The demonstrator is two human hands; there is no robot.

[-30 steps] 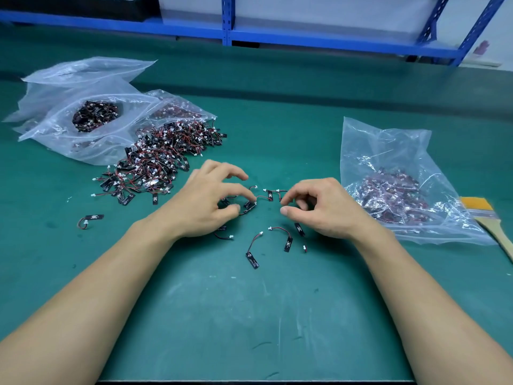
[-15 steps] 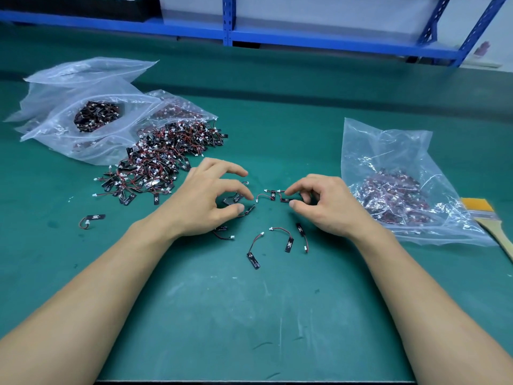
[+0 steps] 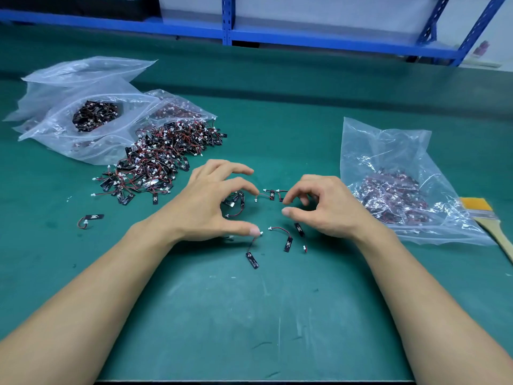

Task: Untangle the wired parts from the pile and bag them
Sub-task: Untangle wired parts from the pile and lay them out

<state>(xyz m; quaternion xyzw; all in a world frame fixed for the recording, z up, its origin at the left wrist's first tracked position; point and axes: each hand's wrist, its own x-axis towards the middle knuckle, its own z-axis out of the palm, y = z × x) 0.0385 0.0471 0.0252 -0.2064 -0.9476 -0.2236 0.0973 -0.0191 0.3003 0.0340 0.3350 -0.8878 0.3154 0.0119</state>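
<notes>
Green work mat (image 3: 249,315) carries a pile of wired parts (image 3: 158,162); left hand (image 3: 205,207) arches over loose parts (image 3: 236,202), right hand (image 3: 324,209) beside it, both with fingers apart, gripping nothing.

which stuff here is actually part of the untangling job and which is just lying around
Job: pile, loose parts, left bags, right bag.
Lying about: brush, rack.

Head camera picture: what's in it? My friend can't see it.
A left hand and a right hand hover over a few loose wired parts on a green table. A big tangled pile and bags lie left; a filled bag and a brush lie right.
</notes>
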